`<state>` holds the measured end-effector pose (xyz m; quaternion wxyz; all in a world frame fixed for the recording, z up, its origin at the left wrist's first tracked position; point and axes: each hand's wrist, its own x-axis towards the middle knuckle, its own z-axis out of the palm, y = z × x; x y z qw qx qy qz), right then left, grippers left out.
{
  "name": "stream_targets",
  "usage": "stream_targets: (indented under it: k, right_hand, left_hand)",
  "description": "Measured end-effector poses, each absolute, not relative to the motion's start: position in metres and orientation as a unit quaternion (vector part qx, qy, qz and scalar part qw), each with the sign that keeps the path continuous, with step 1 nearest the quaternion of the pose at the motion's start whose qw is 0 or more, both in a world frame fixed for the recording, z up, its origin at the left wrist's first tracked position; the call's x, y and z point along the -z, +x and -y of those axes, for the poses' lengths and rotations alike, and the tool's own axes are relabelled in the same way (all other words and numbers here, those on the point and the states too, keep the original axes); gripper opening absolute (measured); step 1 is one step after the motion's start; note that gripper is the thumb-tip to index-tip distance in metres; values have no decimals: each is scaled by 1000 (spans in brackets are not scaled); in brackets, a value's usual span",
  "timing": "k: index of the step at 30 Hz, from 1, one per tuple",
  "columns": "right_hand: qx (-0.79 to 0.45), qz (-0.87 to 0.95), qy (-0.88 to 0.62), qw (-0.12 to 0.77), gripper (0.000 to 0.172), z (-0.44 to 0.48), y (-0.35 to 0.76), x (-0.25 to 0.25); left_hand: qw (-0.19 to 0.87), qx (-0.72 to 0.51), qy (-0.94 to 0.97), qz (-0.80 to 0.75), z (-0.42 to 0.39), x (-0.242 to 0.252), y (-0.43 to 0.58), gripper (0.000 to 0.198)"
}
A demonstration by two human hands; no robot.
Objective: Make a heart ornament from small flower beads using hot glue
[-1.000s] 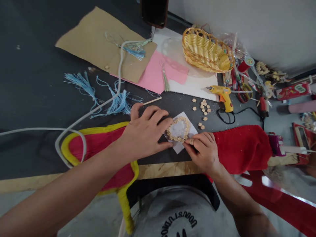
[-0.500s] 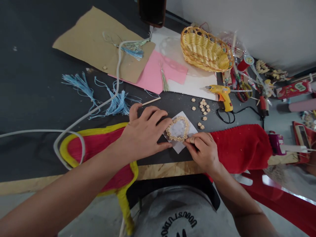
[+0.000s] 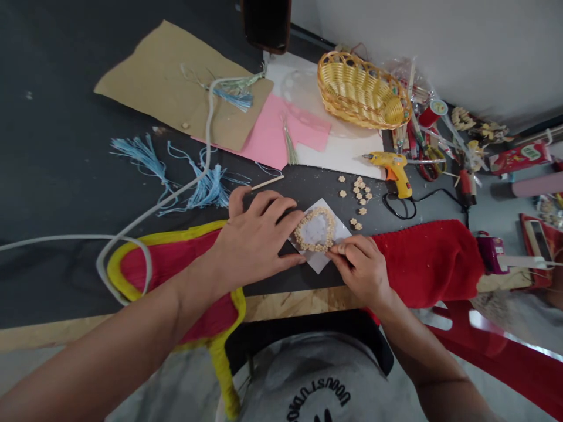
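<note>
A ring of small pale flower-shaped pieces [image 3: 329, 225] lies on a square of white paper [image 3: 320, 262] near the table's front edge. On its left side is my left hand [image 3: 259, 231], fingers spread and curved, with fingertips at the paper and the ring's edge. My right hand [image 3: 363, 264] is closed in a pinch at the ring's lower right; whatever sits between thumb and finger is hidden. Beyond the paper, several loose flower pieces [image 3: 360, 189] are scattered on the dark table.
Right of them rests a yellow glue gun [image 3: 393, 170] with its black cord. A wicker basket [image 3: 363, 91] stands behind. Blue tassels [image 3: 211, 186] and a white cable [image 3: 153, 205] lie left. Red cloth [image 3: 426, 264] and yellow-edged pink cloth [image 3: 171, 258] flank my hands.
The camera view has shifted slightly. Both hands keep practically the same place at the ring and paper.
</note>
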<state>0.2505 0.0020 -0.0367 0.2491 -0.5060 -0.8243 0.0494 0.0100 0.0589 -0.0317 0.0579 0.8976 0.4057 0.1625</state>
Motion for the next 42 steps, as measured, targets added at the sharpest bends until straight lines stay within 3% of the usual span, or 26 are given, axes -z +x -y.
stream_targets:
  k: [8, 10, 15, 22, 33, 42]
  right_hand:
    - [-69, 809, -513, 280, 7, -2, 266, 27]
    - [-66, 819, -505, 263, 13, -3, 275, 23]
    - [-47, 851, -495, 168, 22, 1, 286, 22]
    - [-13, 855, -492, 163, 20, 16, 284, 27]
    - [-51, 832, -506, 221, 16, 23, 276, 28]
    - [-58, 835, -503, 216, 19, 5, 242, 31]
  left_hand:
    - [56, -172, 900, -396, -62, 33, 4, 78]
    - [36, -180, 903, -389, -61, 24, 3, 69]
    - [29, -112, 927, -357, -30, -4, 12, 22]
    - [68, -70, 932, -348, 32, -2, 34, 37]
    - [47, -44, 888, -456, 56, 7, 53, 56]
    - [41, -47, 879, -474, 58, 11, 57, 51]
